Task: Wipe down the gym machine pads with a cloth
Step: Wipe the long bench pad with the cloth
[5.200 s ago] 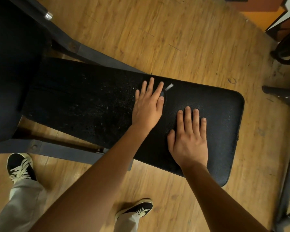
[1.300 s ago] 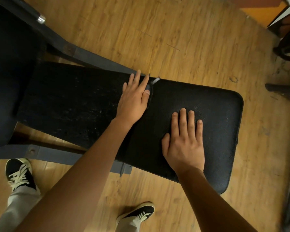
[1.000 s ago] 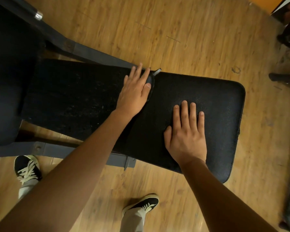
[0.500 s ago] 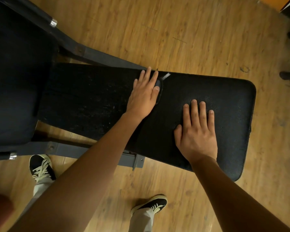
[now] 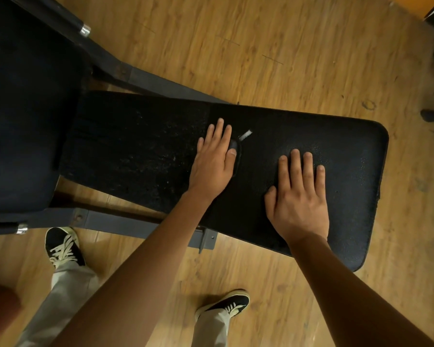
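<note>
Nearest, below both wrists, stand two black lace-up canvas shoes with pale soles, the left one and the right one, under light grey trousers on a honey-coloured wood-plank floor. Between the shoes and the fingers runs a dark grey steel frame rail.

The right hand lies palm down on the bare, shiny part of the long black pebbled vinyl bench pad. Its fingers are straight and close together, the thumb out to the side, holding nothing.

The left hand lies just to the left of the right thumb, apart from it. It is also flat with straight fingers, and it presses down on a black cloth. The cloth puckers into a small oval fold right beside the left thumb. A small white tag sticks out just past that thumb's tip, to the right of the left fingertips. Left of the left fingers the surface is matte and speckled with pale lint. How far the cloth reaches there cannot be told, black on black.

Further left of the fingers is a broad dark upholstered backrest. Beyond the fingertips a black bar with a chrome cap slants over the floor.
</note>
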The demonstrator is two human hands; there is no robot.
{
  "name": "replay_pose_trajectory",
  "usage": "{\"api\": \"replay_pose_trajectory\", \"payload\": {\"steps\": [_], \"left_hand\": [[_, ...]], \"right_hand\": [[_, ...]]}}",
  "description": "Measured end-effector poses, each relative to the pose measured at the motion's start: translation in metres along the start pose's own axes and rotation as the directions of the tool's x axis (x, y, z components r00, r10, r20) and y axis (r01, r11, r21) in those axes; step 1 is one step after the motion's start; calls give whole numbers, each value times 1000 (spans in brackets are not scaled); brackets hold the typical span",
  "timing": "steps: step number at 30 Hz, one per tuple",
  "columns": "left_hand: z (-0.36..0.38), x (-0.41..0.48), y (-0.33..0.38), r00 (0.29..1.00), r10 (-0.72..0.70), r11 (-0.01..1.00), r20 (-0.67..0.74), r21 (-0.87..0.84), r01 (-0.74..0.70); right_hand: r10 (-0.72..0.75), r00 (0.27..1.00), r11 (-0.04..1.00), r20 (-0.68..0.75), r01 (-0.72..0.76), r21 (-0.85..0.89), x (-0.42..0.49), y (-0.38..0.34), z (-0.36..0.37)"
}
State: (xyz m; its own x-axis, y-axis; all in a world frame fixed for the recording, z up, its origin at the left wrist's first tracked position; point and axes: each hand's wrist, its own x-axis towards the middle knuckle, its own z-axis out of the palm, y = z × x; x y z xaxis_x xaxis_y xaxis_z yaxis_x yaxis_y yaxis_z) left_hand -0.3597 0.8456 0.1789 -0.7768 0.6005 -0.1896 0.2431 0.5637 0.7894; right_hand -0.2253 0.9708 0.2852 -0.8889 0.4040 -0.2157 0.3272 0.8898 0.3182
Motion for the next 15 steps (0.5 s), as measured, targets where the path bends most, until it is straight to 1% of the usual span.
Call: {"api": "replay_pose_trajectory", "payload": {"steps": [4, 6, 11, 15], "left_hand": [[1, -5, -4, 1000, 18, 1000, 2, 11, -18], [1, -19, -6, 999, 25, 999, 26, 25, -25], [2, -70, -14, 995, -32, 999, 95, 39, 28], [1, -55, -14, 997, -30, 999, 65, 47, 27]], "right_hand": [[-1, 1000, 1000, -2, 1, -3, 0, -1, 0], [1, 1000, 1000, -3, -1, -5, -1, 0, 0], [-5, 1000, 1000, -11, 5, 6, -1, 0, -1], [-6, 1000, 1000, -14, 6, 10, 0, 0, 0]]}}
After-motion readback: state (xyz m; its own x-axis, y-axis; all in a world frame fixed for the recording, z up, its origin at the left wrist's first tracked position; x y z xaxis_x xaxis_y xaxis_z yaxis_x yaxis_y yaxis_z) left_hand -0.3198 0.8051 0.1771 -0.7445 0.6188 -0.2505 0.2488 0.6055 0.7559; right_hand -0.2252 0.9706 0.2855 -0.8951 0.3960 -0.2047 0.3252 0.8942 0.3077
